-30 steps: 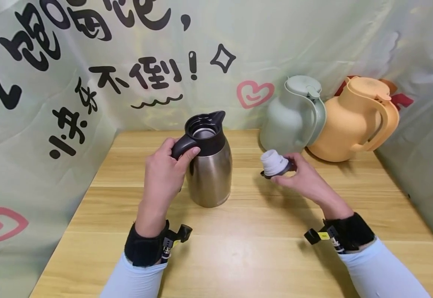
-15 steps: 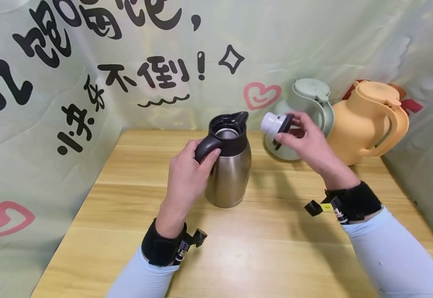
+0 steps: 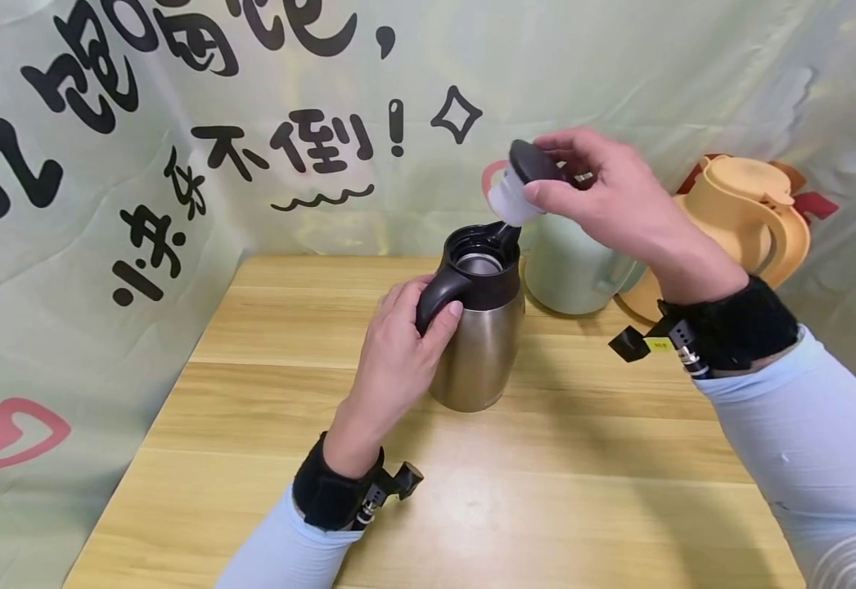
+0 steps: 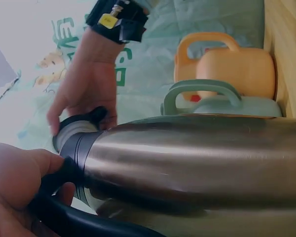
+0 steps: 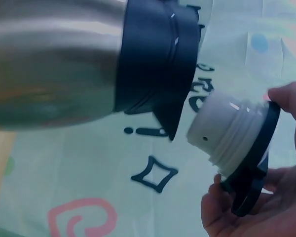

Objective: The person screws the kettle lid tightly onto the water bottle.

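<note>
- On the table, I have the steel jug upright, uncovered; my left hand curls its fingers round the handle.
- Above and right of the jug, my right hand pinches the lid, tilted and apart: off, not yet seated.
- Farther right of it stand a green jug and an orange jug; I judge the steel jug's spout the nearest obstacle.
</note>
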`<state>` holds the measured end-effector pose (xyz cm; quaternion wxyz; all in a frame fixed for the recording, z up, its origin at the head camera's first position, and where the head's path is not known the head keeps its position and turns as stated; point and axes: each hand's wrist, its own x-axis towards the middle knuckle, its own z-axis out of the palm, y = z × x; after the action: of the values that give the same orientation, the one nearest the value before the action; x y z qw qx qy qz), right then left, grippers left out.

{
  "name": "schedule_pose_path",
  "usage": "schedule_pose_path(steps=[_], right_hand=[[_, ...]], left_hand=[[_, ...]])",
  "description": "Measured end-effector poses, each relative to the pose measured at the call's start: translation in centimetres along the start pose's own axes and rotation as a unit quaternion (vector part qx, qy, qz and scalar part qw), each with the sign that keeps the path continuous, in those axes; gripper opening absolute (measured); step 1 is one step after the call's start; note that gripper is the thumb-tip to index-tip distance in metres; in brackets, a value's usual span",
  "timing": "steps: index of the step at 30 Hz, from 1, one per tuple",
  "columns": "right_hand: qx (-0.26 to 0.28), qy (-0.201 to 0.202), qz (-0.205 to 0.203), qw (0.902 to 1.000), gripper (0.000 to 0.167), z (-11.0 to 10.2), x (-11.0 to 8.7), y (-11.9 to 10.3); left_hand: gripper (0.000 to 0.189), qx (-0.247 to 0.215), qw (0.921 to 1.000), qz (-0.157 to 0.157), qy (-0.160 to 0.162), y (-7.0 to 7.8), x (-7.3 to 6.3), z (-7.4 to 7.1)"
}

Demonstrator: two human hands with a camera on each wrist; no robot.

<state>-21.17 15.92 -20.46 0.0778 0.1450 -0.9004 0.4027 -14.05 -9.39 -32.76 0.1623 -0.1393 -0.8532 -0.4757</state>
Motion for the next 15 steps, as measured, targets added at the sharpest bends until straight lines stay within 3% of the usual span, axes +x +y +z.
schedule_pose_path(steps=[3, 8, 15], right_hand=[[-0.022, -0.039, -0.021, 0.9988, 0.062, 0.2, 0.0, -1.0], [-0.053, -0.102, -0.061, 0.9915, 0.065, 0.7, 0.3, -1.9], [-0.094, -0.174, -0.119, 0.9731, 0.06, 0.8, 1.0, -2.3]], left_hand=[[0.03, -0.046, 0.9988, -0.006, -0.011, -0.4, 0.2, 0.1], [0.027, -0.154, 0.9864, -0.038, -0.041, -1.1, 0.7, 0.3], [0.026, -0.157, 0.9859, -0.039, -0.043, -1.2, 0.8, 0.3]])
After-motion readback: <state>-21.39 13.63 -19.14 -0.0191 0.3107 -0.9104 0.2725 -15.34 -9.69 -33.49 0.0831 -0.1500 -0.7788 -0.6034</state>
